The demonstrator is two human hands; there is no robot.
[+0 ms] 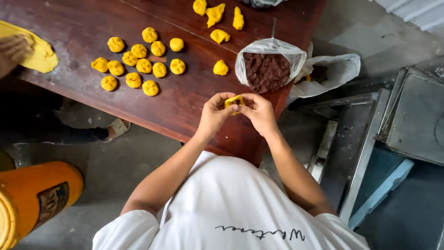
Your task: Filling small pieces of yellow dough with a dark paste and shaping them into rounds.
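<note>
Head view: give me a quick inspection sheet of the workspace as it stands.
Surface: dark red-brown wooden table, bare patches between items.
Job's things: yellow dough piece pinched between both hands; bag of brown filling just beyond them; shaped yellow dough balls grouped at left; rough dough lumps at the far edge.
Clutter: second plastic bag off the table's right end; orange container on the floor.
Grippers: left hand and right hand, fingers closed on the dough piece.
Cables: nothing seen.
Surroundings: another person's hand on flattened dough at far left; metal trays at right; concrete floor.
</note>
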